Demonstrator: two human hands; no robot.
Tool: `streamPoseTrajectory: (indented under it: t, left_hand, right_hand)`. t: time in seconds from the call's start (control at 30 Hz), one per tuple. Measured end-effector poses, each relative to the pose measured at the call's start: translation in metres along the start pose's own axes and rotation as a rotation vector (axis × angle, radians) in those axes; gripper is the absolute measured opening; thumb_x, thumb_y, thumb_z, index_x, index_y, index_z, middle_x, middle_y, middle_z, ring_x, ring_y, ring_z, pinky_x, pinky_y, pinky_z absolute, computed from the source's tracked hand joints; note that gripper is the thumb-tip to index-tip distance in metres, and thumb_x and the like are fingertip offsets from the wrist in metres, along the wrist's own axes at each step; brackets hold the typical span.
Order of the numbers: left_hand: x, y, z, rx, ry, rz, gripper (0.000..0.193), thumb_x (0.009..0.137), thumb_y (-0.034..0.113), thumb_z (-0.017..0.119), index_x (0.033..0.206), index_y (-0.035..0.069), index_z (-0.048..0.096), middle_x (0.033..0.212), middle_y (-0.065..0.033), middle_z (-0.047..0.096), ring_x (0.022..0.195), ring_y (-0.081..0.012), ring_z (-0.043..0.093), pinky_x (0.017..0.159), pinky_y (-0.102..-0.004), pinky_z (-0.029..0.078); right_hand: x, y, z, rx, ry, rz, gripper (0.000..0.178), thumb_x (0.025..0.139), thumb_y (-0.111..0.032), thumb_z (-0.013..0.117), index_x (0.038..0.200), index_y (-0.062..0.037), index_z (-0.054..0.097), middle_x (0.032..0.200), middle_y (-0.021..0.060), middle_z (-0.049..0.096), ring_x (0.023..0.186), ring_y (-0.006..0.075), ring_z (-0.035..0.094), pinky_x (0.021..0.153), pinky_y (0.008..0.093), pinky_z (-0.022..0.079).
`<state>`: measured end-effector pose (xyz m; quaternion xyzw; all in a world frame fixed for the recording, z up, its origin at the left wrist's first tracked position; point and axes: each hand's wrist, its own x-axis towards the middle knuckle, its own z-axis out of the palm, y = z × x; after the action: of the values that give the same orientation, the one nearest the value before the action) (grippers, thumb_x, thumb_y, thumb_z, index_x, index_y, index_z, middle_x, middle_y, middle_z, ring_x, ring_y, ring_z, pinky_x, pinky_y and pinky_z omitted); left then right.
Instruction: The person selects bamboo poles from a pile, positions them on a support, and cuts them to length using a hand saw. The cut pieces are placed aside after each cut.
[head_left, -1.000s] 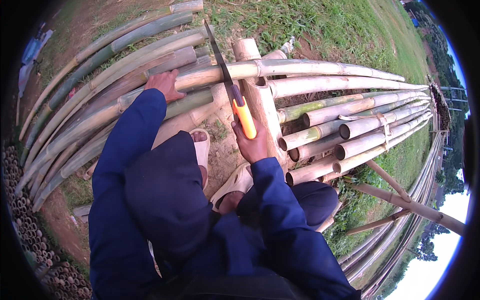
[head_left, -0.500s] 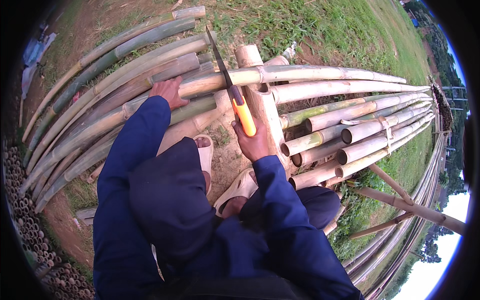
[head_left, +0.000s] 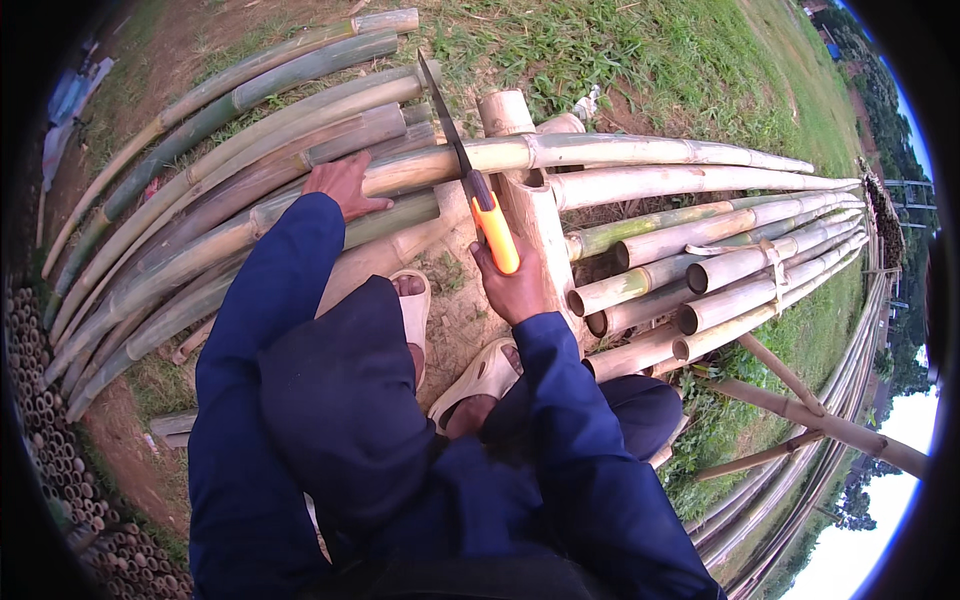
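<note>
A long bamboo pole (head_left: 425, 168) runs from left to right across a thick upright bamboo post (head_left: 535, 235). My left hand (head_left: 343, 186) is wrapped over this pole, its thumb along the near side. In my right hand (head_left: 515, 288) is the orange handle of a hand saw (head_left: 495, 228). The dark, tapering saw blade (head_left: 446, 122) crosses the pole between my two hands, just left of the post, its tip pointing away from me. Whether the teeth have bitten into the bamboo cannot be made out.
More bamboo poles (head_left: 315, 72) lie in a row on the left. A bundle with open cut ends (head_left: 705, 278) sits right of the post, beside a slanting brace (head_left: 830, 420). Stacked short bamboo pieces (head_left: 75, 465) fill the far lower left. My sandalled foot (head_left: 475, 390) is below the saw.
The whole view has shifted slightly to the right. My left thumb stretches a little farther along the pole. The saw stays across the same pole, with hardly any movement.
</note>
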<state>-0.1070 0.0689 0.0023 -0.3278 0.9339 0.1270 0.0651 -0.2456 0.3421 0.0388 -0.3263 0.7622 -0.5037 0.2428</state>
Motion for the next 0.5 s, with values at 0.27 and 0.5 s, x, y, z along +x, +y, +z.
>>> streamPoseTrajectory:
  t: [0.27, 0.5]
  left_hand:
    - [-0.006, 0.004, 0.005, 0.030, -0.115, -0.091, 0.098, 0.072, 0.071, 0.077, 0.142, 0.007, 0.052, 0.104, -0.0210, 0.073, 0.101, -0.0403, 0.071, 0.090, -0.0495, 0.055]
    - [-0.001, 0.001, 0.008, -0.029, -0.029, -0.034, 0.097, 0.073, 0.072, 0.077, 0.141, 0.008, 0.053, 0.105, -0.0217, 0.073, 0.103, -0.0395, 0.070, 0.094, -0.0495, 0.054]
  right_hand:
    - [-0.164, 0.001, -0.042, -0.032, 0.061, 0.121, 0.025, 0.090, -0.003, 0.073, 0.113, 0.0043, 0.068, 0.085, 0.0146, 0.073, 0.076, 0.0196, 0.072, 0.072, 0.0322, 0.055]
    - [-0.027, 0.008, -0.002, -0.034, 0.038, 0.025, 0.018, 0.093, -0.011, 0.073, 0.091, 0.0049, 0.065, 0.071, 0.0143, 0.064, 0.060, 0.0198, 0.059, 0.060, 0.0362, 0.048]
